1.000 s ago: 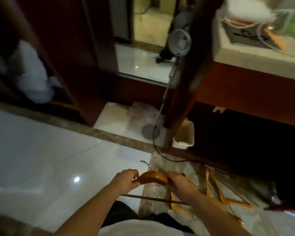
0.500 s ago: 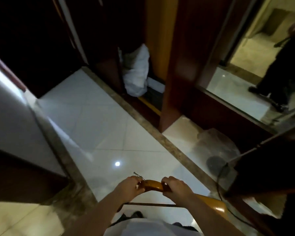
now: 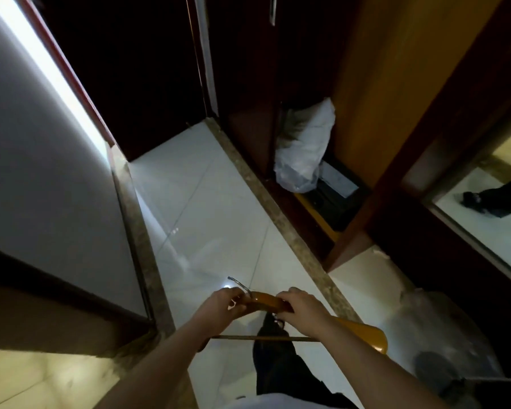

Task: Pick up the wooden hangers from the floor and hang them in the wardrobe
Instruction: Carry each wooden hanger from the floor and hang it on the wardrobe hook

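Observation:
I hold one wooden hanger (image 3: 266, 301) with both hands, low in front of me above the white floor. Its metal hook sticks out to the upper left and its thin bar runs under my wrists. My left hand (image 3: 219, 307) grips the hanger near the hook. My right hand (image 3: 303, 309) clasps the arm just right of the middle, and the arm's glossy orange end (image 3: 366, 335) shows beyond my right forearm. The dark wooden wardrobe (image 3: 375, 93) stands ahead to the right with its compartment open. The rail inside is hidden in the dark.
A white plastic bag (image 3: 304, 149) and a dark box (image 3: 334, 196) sit on the wardrobe's bottom. A mirror (image 3: 490, 219) at the right reflects a person's legs. A pale wall (image 3: 36, 149) lies to the left. A round fan base (image 3: 431, 364) stands at lower right.
My view has swung left from the hangers lying on the floor to the wardrobe, which now appears nearer. Both hands have kept their grip on the same hanger.

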Available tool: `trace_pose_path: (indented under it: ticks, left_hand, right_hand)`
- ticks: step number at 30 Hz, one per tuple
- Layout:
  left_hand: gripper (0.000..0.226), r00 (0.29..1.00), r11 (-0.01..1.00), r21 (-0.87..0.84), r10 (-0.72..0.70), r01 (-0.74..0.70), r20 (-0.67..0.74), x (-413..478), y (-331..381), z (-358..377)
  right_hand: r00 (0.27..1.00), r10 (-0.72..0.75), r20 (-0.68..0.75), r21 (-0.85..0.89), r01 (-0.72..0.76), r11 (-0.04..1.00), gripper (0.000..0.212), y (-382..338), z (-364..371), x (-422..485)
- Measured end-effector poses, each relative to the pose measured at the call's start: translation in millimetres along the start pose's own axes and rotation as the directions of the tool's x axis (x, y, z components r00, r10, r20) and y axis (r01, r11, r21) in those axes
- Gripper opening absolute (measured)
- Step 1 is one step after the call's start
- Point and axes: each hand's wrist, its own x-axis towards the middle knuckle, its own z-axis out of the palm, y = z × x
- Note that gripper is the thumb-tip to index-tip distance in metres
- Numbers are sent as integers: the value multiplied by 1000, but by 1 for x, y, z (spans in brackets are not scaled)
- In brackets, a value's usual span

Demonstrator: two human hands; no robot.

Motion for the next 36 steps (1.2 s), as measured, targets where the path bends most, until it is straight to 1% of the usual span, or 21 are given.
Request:
trace_pose_path:
  ticks: [2, 5, 9, 11, 14, 17, 22, 25, 29, 32, 36]
  left_hand:
    - [17, 1000, 1000, 1, 1, -1, -28, 34, 0, -24]
    - [26, 997, 1000, -19, 4, -6, -81, 85, 15, -64]
    - [24, 991, 998, -48, 24, -31, -133, 159, 46, -128]
    - [23, 985, 996, -65, 55, -67, -163, 197, 60, -162]
    - [24, 971, 987, -107, 94, -120, -220, 249, 77, -204]
    - [24, 969, 988, -62, 125, -142, -214, 295, 87, -240]
    - [24, 978, 992, 1, 122, -123, -169, 375, 93, -285]
    - [23, 970, 982, 13, 190, -191, -148, 431, 101, -317]
    - [21, 946, 956, 60, 294, -288, -139, 505, 115, -366]
    - [17, 907, 917, 141, 393, -373, -152, 555, 132, -401]
    - [16, 835, 842, 178, 533, -509, -135, 604, 170, -433]
  right_hand:
    - [1000, -20, -16, 20, 20, 1000, 29, 1, -24, 37]
    - [997, -54, -54, 51, 57, 997, 27, 4, -70, 90]
    - [992, -70, -103, 127, 83, 988, 20, 8, -142, 160]
    - [985, -75, -155, 170, 101, 980, 18, 8, -179, 192]
    - [965, -79, -249, 209, 133, 969, 22, 4, -228, 232]
    - [946, -77, -316, 236, 157, 959, 33, 2, -268, 267]
    - [912, 10, -409, 272, 111, 956, 34, 7, -321, 324]
    - [877, 81, -474, 295, 71, 953, 34, 6, -353, 359]
    - [794, 208, -570, 316, -22, 948, 39, -1, -393, 404]
    - [742, 279, -610, 351, -63, 934, 41, -5, -424, 430]
    - [623, 387, -680, 409, -116, 905, 40, -4, -460, 451]
